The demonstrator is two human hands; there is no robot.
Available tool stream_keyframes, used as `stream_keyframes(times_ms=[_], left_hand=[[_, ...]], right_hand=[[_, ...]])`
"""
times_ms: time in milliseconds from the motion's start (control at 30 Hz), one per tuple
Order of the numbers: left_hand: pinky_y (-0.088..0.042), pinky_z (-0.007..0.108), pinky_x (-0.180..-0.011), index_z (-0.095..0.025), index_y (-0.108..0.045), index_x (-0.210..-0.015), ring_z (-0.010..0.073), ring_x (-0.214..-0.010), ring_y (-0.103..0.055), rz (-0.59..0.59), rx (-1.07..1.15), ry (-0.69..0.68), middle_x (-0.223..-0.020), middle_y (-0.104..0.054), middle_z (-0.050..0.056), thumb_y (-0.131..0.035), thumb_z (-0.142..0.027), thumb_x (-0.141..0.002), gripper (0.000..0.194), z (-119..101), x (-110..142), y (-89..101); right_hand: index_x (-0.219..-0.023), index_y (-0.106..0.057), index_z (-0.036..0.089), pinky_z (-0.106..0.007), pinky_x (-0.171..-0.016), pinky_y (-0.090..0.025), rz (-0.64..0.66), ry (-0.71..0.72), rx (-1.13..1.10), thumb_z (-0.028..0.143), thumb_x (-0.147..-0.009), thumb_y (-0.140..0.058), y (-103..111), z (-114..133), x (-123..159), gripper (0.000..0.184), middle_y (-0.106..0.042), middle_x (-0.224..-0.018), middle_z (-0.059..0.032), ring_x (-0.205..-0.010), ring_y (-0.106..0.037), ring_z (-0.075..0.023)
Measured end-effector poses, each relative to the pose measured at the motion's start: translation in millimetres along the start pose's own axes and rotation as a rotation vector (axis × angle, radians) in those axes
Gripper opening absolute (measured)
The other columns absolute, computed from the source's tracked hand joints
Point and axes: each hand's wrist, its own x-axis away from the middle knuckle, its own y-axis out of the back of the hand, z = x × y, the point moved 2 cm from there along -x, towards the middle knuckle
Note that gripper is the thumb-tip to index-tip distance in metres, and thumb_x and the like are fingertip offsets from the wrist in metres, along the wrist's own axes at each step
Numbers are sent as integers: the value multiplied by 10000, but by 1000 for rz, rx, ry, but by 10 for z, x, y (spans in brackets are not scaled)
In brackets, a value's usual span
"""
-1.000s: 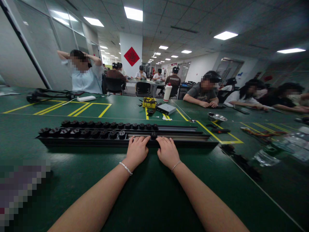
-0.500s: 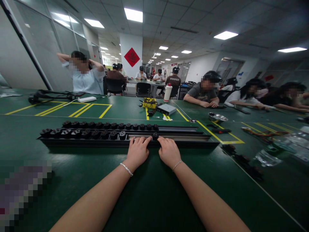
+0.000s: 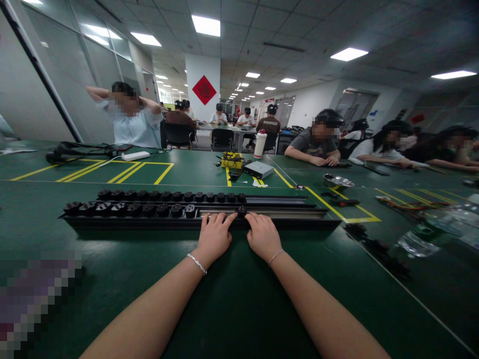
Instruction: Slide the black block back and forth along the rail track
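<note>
A long black rail [image 3: 149, 224] lies across the table in front of me, with several black socket modules [image 3: 148, 209] lined up along its left part. Between my two hands sits a single black socket module [image 3: 242, 210] on the rail's bare right stretch. My left hand [image 3: 214, 233] grips its left side, the thumb and index finger at the module and the other fingers bent over the rail edge. On the other side, the fingers of my right hand [image 3: 263, 233] are closed against the module. Directly behind runs a second rail [image 3: 277, 199], also filled with modules on its left.
Farther back are a yellow box [image 3: 232, 159] with cables, a grey box [image 3: 258, 170] and a white bottle [image 3: 260, 144]. To the right lie a metal bowl [image 3: 339, 181], dark parts [image 3: 377, 249] and clear plastic [image 3: 419, 239]. Other people sit around the table.
</note>
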Motion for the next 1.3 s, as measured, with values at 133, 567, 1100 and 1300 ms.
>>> stream_keyframes(times_ms=[133,567,1100,1300], left_hand=[[-275,432,-981,-319,-449,-1312,237,-1036,-496,1,1,5,-1150,-592,36,-491,-208,-791,534,1,-8,1],[-249,460,-1009,-328,-458,-1307,241,-1053,-499,23,0,30,-1145,-599,41,-482,-217,-799,521,-18,-17,25],[-235,479,-1024,-310,-375,-1376,264,-1130,-464,30,-20,-17,-1260,-538,75,-518,-233,-781,616,-16,18,18],[-228,482,-1030,-334,-381,-1367,263,-1132,-463,42,-25,-13,-1263,-537,67,-521,-227,-779,615,-14,16,23]], right_hand=[[-1186,-566,150,-370,-982,-335,4,-6,-3,136,-789,-463,2,4,-2,410,-595,-1220,-100,-1106,-491,-229],[-1197,-556,153,-368,-996,-329,-16,-1,10,131,-778,-468,-23,-5,15,428,-585,-1228,-110,-1122,-480,-221],[-1170,-564,150,-364,-981,-336,-13,-13,-26,129,-782,-459,-17,-6,0,403,-602,-1208,-100,-1095,-502,-220],[-1134,-572,135,-353,-969,-352,-28,-24,-33,107,-771,-449,-19,-26,-14,384,-629,-1150,-111,-1072,-519,-213]])
